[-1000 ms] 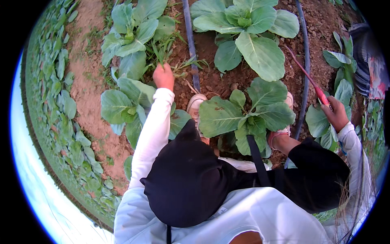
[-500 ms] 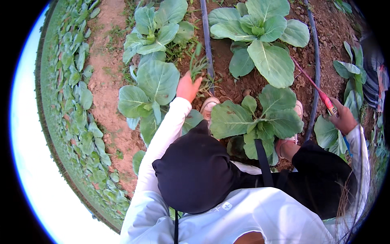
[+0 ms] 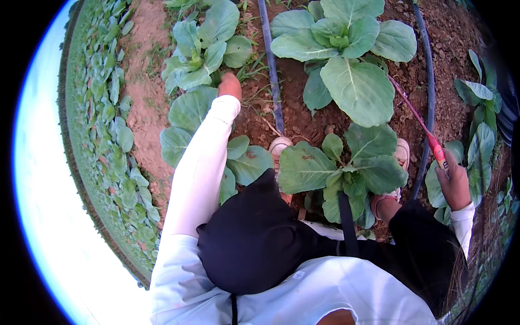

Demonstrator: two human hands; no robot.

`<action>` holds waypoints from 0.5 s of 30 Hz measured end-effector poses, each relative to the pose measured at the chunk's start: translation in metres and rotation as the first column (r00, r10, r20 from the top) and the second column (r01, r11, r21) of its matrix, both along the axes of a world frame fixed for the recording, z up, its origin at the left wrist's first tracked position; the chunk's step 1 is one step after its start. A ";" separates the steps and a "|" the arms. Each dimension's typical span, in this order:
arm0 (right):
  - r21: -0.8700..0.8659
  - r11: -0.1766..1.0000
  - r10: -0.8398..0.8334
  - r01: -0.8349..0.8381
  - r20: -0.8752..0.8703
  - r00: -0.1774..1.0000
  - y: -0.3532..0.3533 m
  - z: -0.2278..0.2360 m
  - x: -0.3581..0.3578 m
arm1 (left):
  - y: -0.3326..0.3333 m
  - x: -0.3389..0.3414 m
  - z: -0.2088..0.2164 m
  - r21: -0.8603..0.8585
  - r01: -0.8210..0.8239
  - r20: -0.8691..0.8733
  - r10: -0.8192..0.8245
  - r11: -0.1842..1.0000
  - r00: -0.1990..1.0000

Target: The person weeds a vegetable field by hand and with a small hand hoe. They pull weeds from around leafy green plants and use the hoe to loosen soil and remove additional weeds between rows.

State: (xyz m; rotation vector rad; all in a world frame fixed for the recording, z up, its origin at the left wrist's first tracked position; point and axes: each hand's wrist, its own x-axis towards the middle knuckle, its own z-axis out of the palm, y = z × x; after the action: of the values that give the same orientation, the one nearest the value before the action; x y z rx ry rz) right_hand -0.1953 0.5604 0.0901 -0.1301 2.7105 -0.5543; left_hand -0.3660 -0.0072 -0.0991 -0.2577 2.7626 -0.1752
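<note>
My left hand (image 3: 229, 86) reaches forward to the base of a broad-leaved, cabbage-like plant (image 3: 208, 46) at the upper left. Its fingers are hidden by the leaves, so whether they hold anything does not show. Green grass weeds (image 3: 253, 69) grow right beside it. My right hand (image 3: 456, 183) is closed around the thick grip of a thin red hand tool (image 3: 418, 116). The tool's shaft slants forward and left, and its far end is hidden under the leaves of a large cabbage-like plant (image 3: 355, 76).
Another leafy plant (image 3: 344, 168) stands between my shoes (image 3: 280, 145). A dark drip hose (image 3: 272, 70) runs along the left side of the bare soil, and a second hose (image 3: 429, 81) along the right. More crop rows (image 3: 103, 108) lie at the left.
My left hand has moved forward and left, from a tuft of grass by the hose to under the plant's leaves. My right hand has shifted slightly down, still gripping the red tool.
</note>
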 end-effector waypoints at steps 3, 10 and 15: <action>-0.021 0.993 -0.113 0.117 0.132 0.985 0.003 -0.005 0.004 | -0.004 0.011 -0.006 -0.283 0.304 -0.086 -0.340 0.910 0.936; -0.153 0.981 -0.113 0.119 0.050 0.992 0.003 -0.013 0.009 | -0.016 0.003 0.007 -0.102 0.149 0.012 -0.148 0.984 0.989; -0.154 0.976 -0.142 0.154 0.084 0.986 0.002 -0.016 0.013 | -0.002 0.014 0.031 -0.042 0.102 0.062 -0.100 0.994 0.993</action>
State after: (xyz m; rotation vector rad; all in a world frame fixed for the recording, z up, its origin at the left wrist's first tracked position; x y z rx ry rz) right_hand -0.1822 0.5627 0.0737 0.0501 2.6173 -0.8048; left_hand -0.3519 -0.0088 -0.0685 -0.1222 2.7159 -0.2671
